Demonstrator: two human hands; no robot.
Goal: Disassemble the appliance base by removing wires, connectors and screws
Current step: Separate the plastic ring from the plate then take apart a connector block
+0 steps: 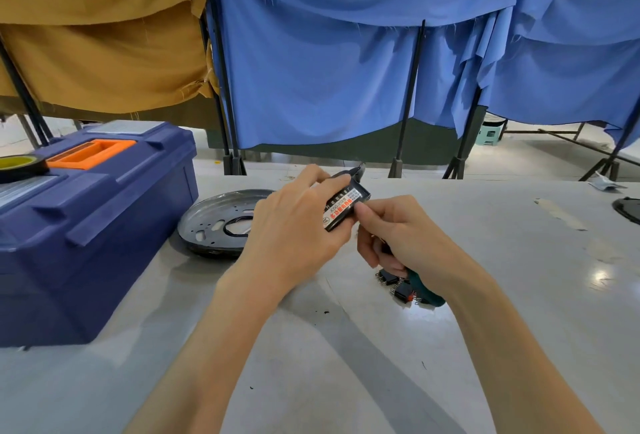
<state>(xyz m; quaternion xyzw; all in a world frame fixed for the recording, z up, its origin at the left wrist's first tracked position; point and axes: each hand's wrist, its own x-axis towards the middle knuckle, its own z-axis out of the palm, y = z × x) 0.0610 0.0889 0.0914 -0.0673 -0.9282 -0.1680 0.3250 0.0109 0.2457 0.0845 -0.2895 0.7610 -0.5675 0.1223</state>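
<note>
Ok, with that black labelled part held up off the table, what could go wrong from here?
1. The left hand grips the black labelled part in the air, unsupported; picking at it could make it slip.
2. The right hand pinches at it while also holding the green-handled tool, so either grip may be weak.
3. The small black components lie loose on the table below and could get knocked away.

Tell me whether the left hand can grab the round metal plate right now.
Probably not yet: the left hand grips the black labelled part. The metal plate lies uncovered just beside it, so once that hand is freed the way looks clear.
</note>
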